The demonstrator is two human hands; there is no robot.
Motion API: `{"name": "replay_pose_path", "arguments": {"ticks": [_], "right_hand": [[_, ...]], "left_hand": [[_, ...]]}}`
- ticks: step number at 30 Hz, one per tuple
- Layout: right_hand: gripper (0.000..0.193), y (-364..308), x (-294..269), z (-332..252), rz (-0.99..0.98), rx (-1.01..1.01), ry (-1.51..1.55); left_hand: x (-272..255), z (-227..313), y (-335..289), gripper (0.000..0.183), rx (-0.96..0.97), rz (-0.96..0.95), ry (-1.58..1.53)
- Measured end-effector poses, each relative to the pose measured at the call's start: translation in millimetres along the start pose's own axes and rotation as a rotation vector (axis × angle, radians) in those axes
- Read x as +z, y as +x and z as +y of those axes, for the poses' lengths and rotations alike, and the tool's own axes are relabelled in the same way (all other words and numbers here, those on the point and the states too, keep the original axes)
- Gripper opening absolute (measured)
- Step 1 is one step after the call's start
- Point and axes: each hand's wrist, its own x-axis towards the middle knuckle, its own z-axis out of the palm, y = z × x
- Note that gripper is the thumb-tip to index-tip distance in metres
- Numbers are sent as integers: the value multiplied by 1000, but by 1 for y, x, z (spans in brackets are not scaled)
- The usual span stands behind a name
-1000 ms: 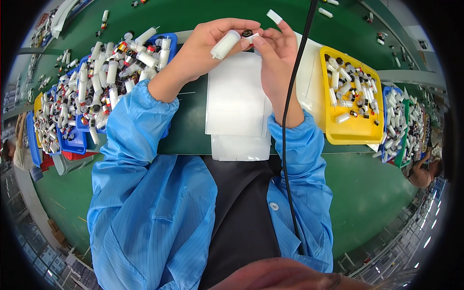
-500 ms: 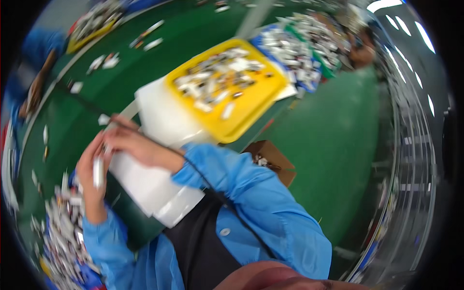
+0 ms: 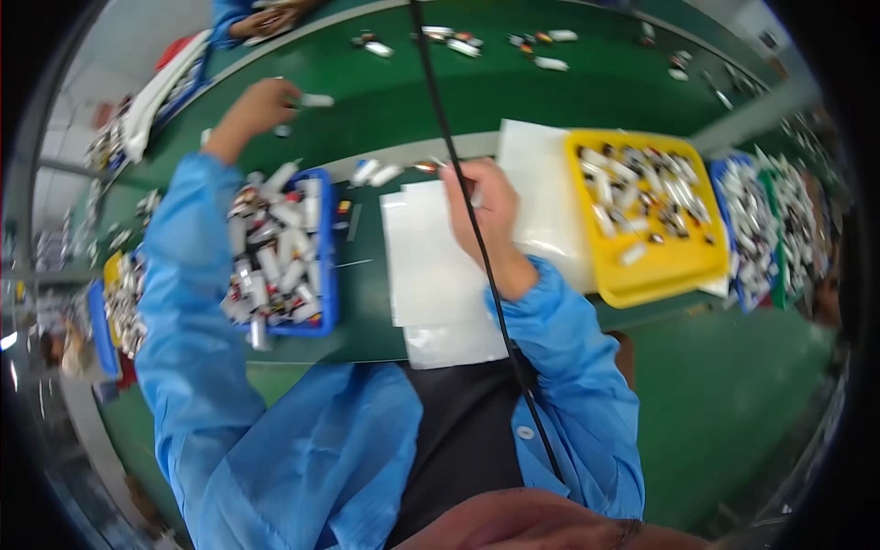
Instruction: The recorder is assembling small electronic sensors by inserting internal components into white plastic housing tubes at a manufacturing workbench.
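Observation:
My left hand reaches over the green work surface at the far left, with its fingers curled and slightly blurred. A white cylindrical piece lies right at its fingertips; whether they grip it I cannot tell. Below that arm, a blue bin is heaped with white cylindrical pieces. My right hand is closed above white sheets in front of me. Something small and light shows between its fingers, too hidden to name. Several white and copper-coloured pieces lie left of it.
A yellow tray of small mixed parts stands at the right, with filled blue and green bins beyond. Across the green surface lie scattered pieces. A black cable hangs across the view. Another person's hands work at the far left.
My view has swung leftward and levelled. The hands, together before over the sheets with a white cylinder at the left one, are now apart; the left has reached far out to the left.

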Motion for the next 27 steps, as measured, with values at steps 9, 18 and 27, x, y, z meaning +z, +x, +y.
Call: {"name": "replay_pose_path", "arguments": {"ticks": [9, 18, 27], "right_hand": [[14, -4, 6, -10, -94, -177, -160], [25, -3, 12, -22, -179, -193, -41], [64, -7, -4, -8, -17, 51, 117]], "left_hand": [[83, 16, 135, 49, 155, 247, 94], [108, -21, 180, 29, 33, 455, 533], [13, 162, 5, 47, -36, -169, -1679]]}}
